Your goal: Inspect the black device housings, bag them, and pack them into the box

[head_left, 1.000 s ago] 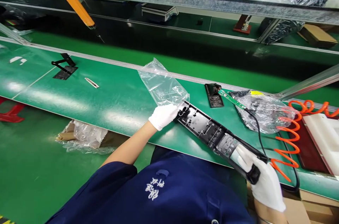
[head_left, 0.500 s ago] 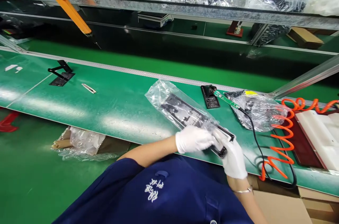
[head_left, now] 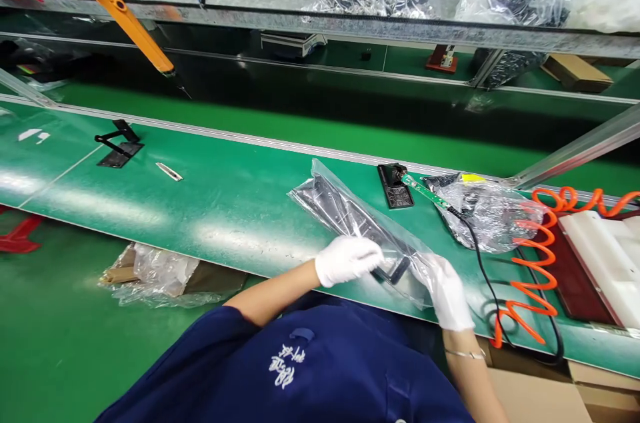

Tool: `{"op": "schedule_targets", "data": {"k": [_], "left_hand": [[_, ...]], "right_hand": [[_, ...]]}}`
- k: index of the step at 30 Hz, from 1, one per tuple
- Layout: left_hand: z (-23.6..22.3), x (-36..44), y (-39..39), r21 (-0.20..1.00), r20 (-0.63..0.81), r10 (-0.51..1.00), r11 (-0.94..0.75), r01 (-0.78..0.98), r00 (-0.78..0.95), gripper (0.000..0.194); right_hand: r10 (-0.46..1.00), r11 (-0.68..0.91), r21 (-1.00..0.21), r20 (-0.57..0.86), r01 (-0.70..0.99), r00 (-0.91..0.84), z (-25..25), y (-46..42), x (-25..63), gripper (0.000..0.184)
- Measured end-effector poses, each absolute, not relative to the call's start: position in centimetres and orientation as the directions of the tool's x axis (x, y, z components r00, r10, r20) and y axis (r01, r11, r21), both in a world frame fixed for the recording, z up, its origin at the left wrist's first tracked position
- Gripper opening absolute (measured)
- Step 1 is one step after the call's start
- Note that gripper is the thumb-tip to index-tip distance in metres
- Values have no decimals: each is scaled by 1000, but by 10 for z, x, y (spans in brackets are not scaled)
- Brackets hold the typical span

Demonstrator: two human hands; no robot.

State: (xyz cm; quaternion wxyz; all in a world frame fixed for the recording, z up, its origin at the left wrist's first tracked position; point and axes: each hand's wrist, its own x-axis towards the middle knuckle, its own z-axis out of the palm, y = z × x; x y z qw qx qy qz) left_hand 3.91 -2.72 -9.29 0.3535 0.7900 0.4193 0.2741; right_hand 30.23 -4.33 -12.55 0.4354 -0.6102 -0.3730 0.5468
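Observation:
A long black part (head_left: 345, 210) lies slantwise on the green bench inside a clear plastic bag (head_left: 417, 243). Reflections on the film blur the part's details, so its exact kind is unclear. My left hand (head_left: 349, 261), in a white glove, is closed on the bag's near side, its fingertips by the part's frame-like lower end. At the bag's right end, my gloved right hand (head_left: 447, 291) grips the loose film; its fingertips are partly behind the plastic. Just beyond the bag, a green-handled soldering iron (head_left: 425, 190) rests in a black stand (head_left: 395, 188).
A coiled orange air hose (head_left: 535, 283) and a crumpled bag (head_left: 493, 213) occupy the right, beside white blocks (head_left: 600, 256). Leftward lie a utility knife (head_left: 169, 171) and a black bracket (head_left: 120, 144). An orange electric screwdriver (head_left: 120, 6) hangs at upper left.
The bag's loose end now extends past the part toward my right hand, which has shifted slightly right. My left hand has moved a little left. The part's face looks darker and smoother.

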Motion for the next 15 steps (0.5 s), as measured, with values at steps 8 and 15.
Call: {"op": "schedule_targets", "data": {"k": [8,15], "left_hand": [[-111,-107,46,566,132,928,218,795,-349,42],[-120,-133,98,606,-198,960,279,745,-199,51]], "right_hand": [[835,-237,-940,-67,247,546,-108,-86,349,61],[938,-310,-898,-235,314,253,-124,-31,297,100]]}}
